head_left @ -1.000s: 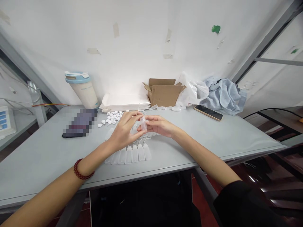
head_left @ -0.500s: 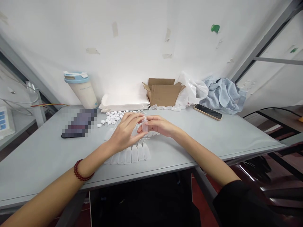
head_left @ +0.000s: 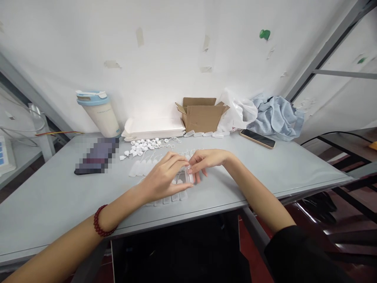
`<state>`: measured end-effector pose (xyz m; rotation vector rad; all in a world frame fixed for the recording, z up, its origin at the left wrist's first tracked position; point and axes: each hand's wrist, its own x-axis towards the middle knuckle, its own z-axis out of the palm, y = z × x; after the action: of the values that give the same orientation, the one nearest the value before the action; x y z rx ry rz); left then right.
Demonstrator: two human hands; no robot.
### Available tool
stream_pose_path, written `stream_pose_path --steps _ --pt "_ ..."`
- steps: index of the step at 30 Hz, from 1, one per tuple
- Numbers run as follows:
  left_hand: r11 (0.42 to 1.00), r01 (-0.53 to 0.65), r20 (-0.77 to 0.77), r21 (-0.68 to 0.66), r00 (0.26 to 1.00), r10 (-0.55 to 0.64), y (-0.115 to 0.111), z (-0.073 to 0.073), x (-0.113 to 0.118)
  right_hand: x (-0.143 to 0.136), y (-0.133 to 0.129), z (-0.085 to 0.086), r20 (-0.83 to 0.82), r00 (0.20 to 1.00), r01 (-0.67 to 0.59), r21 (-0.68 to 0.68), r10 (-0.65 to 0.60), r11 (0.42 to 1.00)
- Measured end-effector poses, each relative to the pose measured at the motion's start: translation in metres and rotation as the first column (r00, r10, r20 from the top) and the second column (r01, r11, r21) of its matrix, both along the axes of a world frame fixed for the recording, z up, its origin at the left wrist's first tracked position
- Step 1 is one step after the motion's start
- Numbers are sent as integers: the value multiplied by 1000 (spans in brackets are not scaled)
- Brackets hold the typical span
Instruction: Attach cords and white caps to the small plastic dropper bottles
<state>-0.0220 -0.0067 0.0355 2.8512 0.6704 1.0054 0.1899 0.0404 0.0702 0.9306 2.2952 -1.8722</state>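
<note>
My left hand (head_left: 166,175) grips a small clear plastic bottle (head_left: 189,175) between thumb and fingers, over the grey table. From the right, my right hand (head_left: 207,161) has its thumb and fingers closed on the same bottle near its top. Under and beside my left hand lie rows of translucent bottles (head_left: 176,196), partly hidden by it. Further back on the left, more bottles with thin white strings (head_left: 138,167) lie flat. Behind them is a pile of small white caps (head_left: 143,145).
Along the wall stand a tumbler (head_left: 101,116), white sheets (head_left: 153,127), an open cardboard box (head_left: 204,118), a plastic bag (head_left: 237,112) and a blue cloth (head_left: 277,116). A phone (head_left: 257,138) lies at right; a blurred dark object (head_left: 97,155) at left.
Both hands have moved slightly right and toward the table's front edge with the bottle. The right hand has turned, its fingers now pointing more downward.
</note>
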Motion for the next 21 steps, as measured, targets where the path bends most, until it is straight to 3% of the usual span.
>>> stream_pose_path --steps 4,11,21 --pt "994 60 -93 -86 993 -68 -11 -1 5 4 3 -1 155 973 -163 -56 170 985" --pt "994 8 -277 -108 960 -37 -16 -3 8 2 4 -8 234 956 -155 -105 176 982" --pt "977 21 -309 -211 947 -87 -19 1 8 -1 4 -9 236 950 -189 -94 206 978"
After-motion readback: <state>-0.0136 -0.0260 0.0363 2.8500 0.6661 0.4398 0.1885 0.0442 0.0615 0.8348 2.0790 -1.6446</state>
